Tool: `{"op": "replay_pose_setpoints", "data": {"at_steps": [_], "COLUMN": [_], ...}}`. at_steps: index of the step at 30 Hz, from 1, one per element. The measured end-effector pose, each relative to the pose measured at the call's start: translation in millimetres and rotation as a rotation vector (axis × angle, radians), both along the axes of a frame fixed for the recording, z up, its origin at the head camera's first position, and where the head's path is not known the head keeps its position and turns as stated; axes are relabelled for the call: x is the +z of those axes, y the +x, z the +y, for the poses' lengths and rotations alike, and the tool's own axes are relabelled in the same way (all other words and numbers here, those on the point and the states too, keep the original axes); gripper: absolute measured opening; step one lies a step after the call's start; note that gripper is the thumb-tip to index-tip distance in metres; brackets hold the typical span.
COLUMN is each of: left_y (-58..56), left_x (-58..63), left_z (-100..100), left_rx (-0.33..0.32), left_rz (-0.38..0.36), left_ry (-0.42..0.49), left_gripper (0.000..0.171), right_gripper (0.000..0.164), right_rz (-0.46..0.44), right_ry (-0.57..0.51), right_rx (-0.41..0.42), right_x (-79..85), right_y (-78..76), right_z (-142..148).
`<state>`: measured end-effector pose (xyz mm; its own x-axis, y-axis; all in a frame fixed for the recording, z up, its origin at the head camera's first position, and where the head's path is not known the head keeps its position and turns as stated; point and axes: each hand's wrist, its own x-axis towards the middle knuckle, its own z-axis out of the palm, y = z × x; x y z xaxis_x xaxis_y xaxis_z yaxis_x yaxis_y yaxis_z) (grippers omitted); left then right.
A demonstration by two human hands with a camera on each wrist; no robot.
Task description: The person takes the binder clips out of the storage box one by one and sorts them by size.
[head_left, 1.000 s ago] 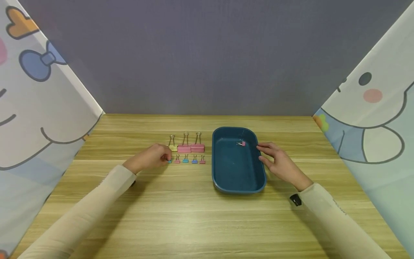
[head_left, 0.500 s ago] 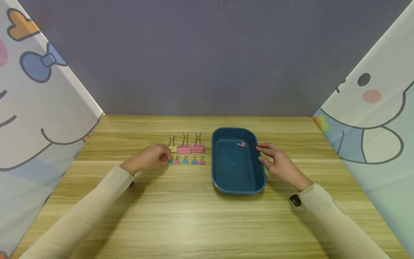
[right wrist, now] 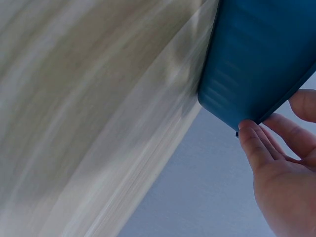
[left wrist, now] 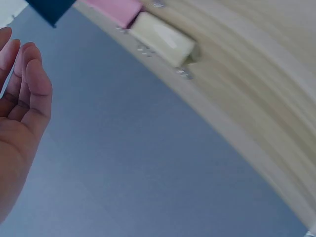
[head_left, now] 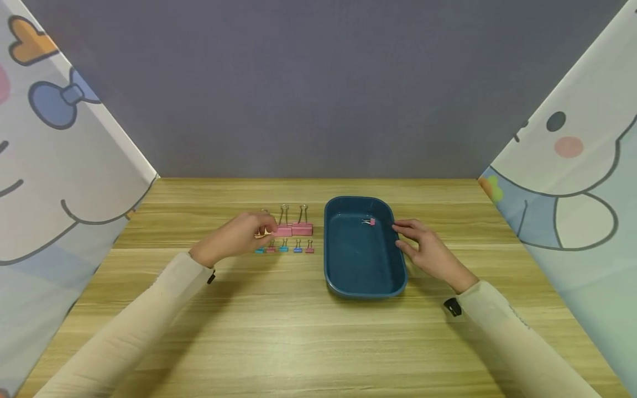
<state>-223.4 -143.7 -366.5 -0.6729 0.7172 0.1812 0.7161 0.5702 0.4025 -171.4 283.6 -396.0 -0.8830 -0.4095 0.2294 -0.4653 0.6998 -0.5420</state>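
Observation:
In the head view my left hand (head_left: 244,235) hovers over the left end of two rows of binder clips, its fingertips beside a large yellow binder clip (left wrist: 163,38). Nothing shows in its bent, relaxed fingers in the left wrist view. Two large pink binder clips (head_left: 302,229) continue the back row. Several small clips form the front row: a teal binder clip (head_left: 260,250) at its left end, others pink, teal and blue. My right hand (head_left: 430,251) touches the right rim of a dark blue tray (head_left: 355,265) with extended fingers. A small pink binder clip (head_left: 372,221) lies inside it.
A wooden table (head_left: 298,342) carries everything. Behind it stands a grey panel (head_left: 318,99), with cartoon-printed panels (head_left: 99,182) along both sides. The tray stands just right of the clip rows.
My left hand has lifted and shifted right, away from the leftmost small teal clip, which shows more fully. It now partly covers the yellow clip. The right hand stays at the tray's rim.

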Motion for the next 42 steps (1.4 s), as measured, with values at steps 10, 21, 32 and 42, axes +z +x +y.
{"op": "replay_pose_setpoints", "data": {"at_steps": [10, 21, 32, 42], "left_y": [3.5, 4.3, 7.5, -1.4], "left_x": [20.6, 36.3, 48.3, 48.2], "left_z": [28.4, 65.1, 105.4, 148.7], "left_rx": [-0.026, -0.074, -0.108, -0.136], "left_rz": [0.070, 0.155, 0.134, 0.126], "left_ry": [0.065, 0.167, 0.148, 0.151], "left_gripper": [0.006, 0.005, 0.008, 0.009], "right_gripper": [0.041, 0.040, 0.039, 0.038], "right_rz": [0.006, 0.013, 0.051, 0.067], "right_ry": [0.005, 0.003, -0.012, -0.031], "right_rx": [-0.003, -0.006, 0.000, -0.006], "right_x": [0.7, -1.0, -1.8, -2.0], "right_y": [0.3, 1.4, -1.0, -1.5], "right_z": [-1.5, -1.2, -3.6, -3.6]}}
